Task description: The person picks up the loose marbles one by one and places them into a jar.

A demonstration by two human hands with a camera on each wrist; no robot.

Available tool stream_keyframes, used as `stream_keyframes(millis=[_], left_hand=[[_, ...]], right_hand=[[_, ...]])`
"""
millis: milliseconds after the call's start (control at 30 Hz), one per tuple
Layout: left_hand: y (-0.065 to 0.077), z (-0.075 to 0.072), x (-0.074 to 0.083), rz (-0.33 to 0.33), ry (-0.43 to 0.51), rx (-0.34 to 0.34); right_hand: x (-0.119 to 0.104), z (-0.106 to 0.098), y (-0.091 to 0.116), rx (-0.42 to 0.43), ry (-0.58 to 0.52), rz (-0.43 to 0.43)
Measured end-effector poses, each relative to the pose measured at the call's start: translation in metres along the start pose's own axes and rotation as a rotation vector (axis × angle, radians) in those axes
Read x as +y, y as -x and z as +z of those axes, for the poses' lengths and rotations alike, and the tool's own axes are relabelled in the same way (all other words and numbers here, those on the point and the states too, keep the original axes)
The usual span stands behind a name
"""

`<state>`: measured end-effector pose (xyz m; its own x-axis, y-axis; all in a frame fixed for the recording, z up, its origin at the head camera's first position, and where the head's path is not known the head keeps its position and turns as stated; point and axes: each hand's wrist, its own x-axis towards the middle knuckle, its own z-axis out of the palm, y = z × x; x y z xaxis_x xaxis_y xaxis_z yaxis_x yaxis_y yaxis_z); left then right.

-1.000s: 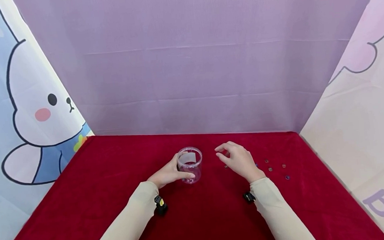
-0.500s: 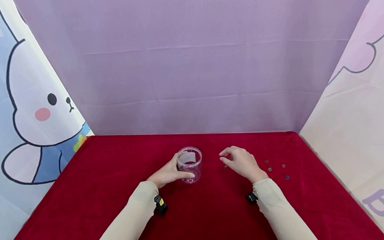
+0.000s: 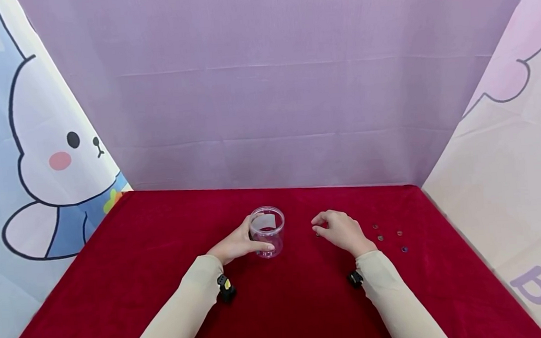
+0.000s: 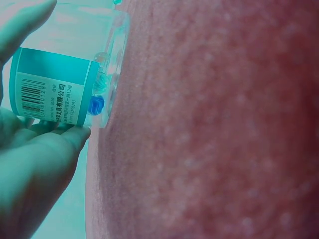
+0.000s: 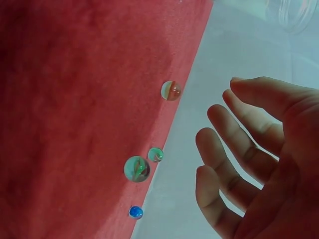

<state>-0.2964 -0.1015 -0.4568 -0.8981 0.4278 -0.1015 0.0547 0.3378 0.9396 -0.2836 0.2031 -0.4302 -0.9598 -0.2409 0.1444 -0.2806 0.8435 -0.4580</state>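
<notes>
My left hand (image 3: pixel 240 243) grips a clear plastic jar (image 3: pixel 275 239), open at the top, near the middle of the red cloth. In the left wrist view the jar's label (image 4: pixel 52 92) shows a barcode, and a blue marble (image 4: pixel 96 105) lies at the jar's bottom with greenish ones beside it. My right hand (image 3: pixel 343 231) is low over the cloth, fingers loosely bent, thumb and fingertips close to one marble (image 3: pixel 317 235). The right wrist view has its fingers (image 5: pixel 244 144) apart, holding nothing, facing an orange-and-white marble (image 5: pixel 171 90), a green marble (image 5: pixel 136 169) and a blue marble (image 5: pixel 135 212).
Several loose marbles (image 3: pixel 380 238) lie on the red cloth (image 3: pixel 161 224) right of my right hand. A purple curtain (image 3: pixel 266 111) hangs behind the table's far edge. Printed panels stand at both sides, the left one with a cartoon rabbit (image 3: pixel 62 152).
My right hand has moved slightly right and down, bringing its fingertips to the nearest marble. A blue marble seen beside it earlier is now hidden. The left hand and jar have stayed put.
</notes>
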Motion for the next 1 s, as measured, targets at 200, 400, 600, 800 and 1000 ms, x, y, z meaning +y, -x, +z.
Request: stream_keyframes(millis=[200,400,600,800,1000], left_hand=[[0.0001,0.0001,-0.0002,0.006,0.008,-0.008],[-0.001,0.0002,-0.0009,0.019,0.021,-0.018],[-0.0001,0.0003,-0.0004,0.017,0.019,-0.015],[0.0003,0.0003,0.0016,0.021,0.014,-0.019],[0.0004,0.0003,0.002,0.03,0.014,-0.026]], right_hand=[[0.001,0.0016,0.0004,-0.058,0.004,0.04],[0.0031,0.0051,0.0007,-0.1,0.022,0.059],[0.0034,0.0069,0.0005,-0.117,0.026,0.063],[0.0037,0.0079,-0.0014,-0.138,0.039,0.087],[0.0047,0.0089,-0.0024,-0.146,0.038,0.092]])
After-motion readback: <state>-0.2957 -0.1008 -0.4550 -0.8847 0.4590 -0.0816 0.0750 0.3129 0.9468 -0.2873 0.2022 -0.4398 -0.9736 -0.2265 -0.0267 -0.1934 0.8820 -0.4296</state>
